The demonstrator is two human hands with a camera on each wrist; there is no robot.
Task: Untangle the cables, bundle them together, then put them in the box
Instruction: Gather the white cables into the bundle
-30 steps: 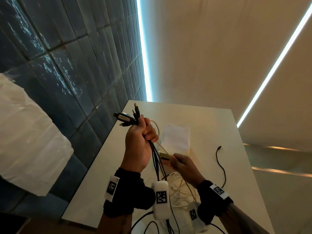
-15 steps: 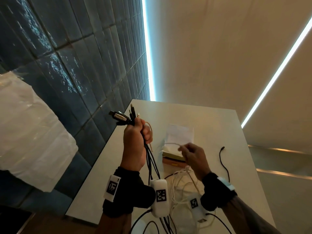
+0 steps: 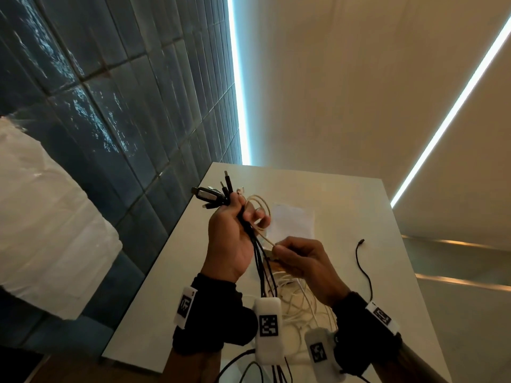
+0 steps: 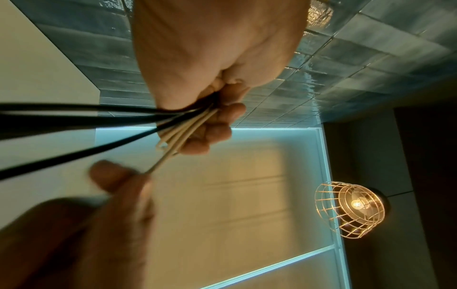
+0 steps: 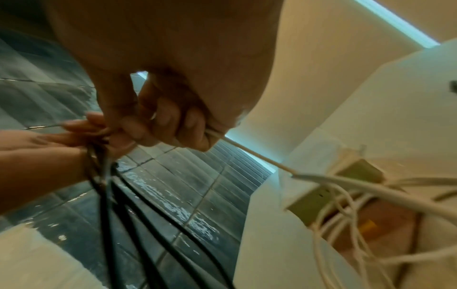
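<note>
Blue wall tiles point(image 3: 116, 111) border a white table point(image 3: 345, 194). Compared with 0.5 s earlier, the right hand point(image 3: 307, 261) has closed in on the left hand point(image 3: 229, 241) and pinches one white cable point(image 3: 264, 234). The left hand grips the cable bundle point(image 3: 257, 244), plugs upward, above the table. One black cable point(image 3: 362, 266) lies apart. Only the right wrist view shows the box point(image 5: 341, 185); only the left wrist view, one caged lamp point(image 4: 351, 209).
</note>
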